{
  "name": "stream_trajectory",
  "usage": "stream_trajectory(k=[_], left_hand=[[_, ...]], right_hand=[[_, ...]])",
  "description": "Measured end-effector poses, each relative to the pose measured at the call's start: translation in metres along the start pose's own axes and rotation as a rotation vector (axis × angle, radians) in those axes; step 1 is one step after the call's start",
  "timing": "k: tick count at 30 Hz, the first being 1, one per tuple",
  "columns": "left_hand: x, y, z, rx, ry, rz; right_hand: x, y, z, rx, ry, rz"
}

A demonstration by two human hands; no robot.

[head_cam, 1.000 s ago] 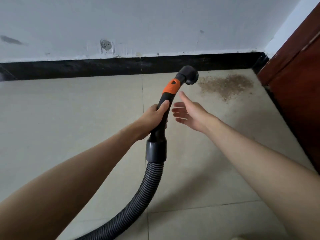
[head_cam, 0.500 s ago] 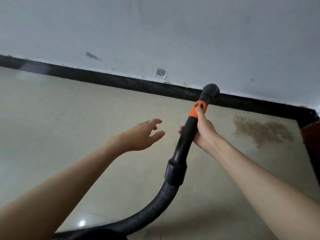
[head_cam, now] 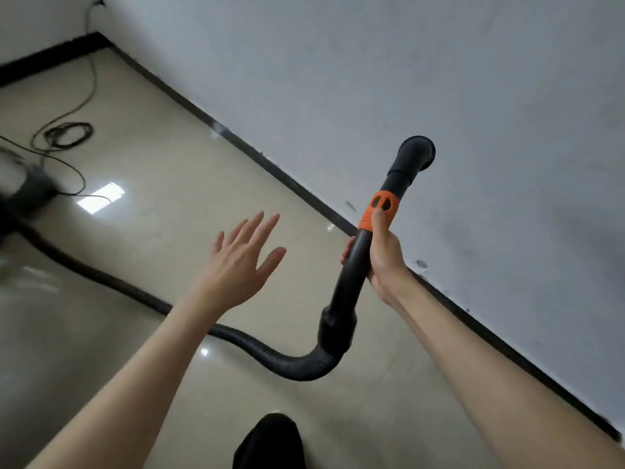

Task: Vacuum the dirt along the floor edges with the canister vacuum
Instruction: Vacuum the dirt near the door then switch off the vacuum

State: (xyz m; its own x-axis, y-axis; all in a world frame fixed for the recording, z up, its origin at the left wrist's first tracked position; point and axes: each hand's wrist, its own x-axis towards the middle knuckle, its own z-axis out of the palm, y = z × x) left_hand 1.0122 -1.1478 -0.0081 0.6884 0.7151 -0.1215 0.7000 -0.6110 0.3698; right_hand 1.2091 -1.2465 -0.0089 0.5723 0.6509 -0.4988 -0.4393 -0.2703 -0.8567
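My right hand [head_cam: 382, 262] grips the black vacuum wand [head_cam: 351, 275] just below its orange collar [head_cam: 380, 211], thumb resting on the collar. The wand points up, and its round brush nozzle [head_cam: 416, 153] is raised in front of the white wall. My left hand [head_cam: 241, 262] hovers flat with fingers spread, left of the wand and not touching it. The ribbed black hose [head_cam: 287, 362] curves from the wand's base across the floor to the blurred canister vacuum [head_cam: 28, 187] at the far left. No dirt patch is in view.
A black baseboard [head_cam: 304, 194] runs diagonally where the beige tiled floor [head_cam: 152, 184] meets the white wall [head_cam: 439, 79]. A loose power cable [head_cam: 67, 133] coils on the floor near the canister. A dark foot [head_cam: 270, 441] shows at the bottom edge.
The wand passed from my left hand to my right hand a second ago. The view has since swung left, the dirt patch and wooden door left the frame, and the nozzle rose.
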Motion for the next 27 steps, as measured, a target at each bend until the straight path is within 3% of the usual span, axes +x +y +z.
stream_trajectory(k=[5, 9, 19, 27], left_hand=[[-0.026, -0.044, -0.167, -0.014, 0.18, -0.147], [-0.045, -0.1, -0.253, -0.033, 0.261, -0.247], [-0.063, -0.227, -0.348, -0.056, 0.38, -0.472], [0.011, -0.352, -0.418, 0.001, 0.385, -0.569]], right_hand=[[-0.033, -0.124, 0.126, -0.166, -0.196, -0.093], [-0.05, -0.184, 0.22, -0.316, -0.326, -0.2], [-0.042, -0.236, 0.413, -0.576, -0.511, -0.409], [0.038, -0.26, 0.575, -0.647, -0.619, -0.533]])
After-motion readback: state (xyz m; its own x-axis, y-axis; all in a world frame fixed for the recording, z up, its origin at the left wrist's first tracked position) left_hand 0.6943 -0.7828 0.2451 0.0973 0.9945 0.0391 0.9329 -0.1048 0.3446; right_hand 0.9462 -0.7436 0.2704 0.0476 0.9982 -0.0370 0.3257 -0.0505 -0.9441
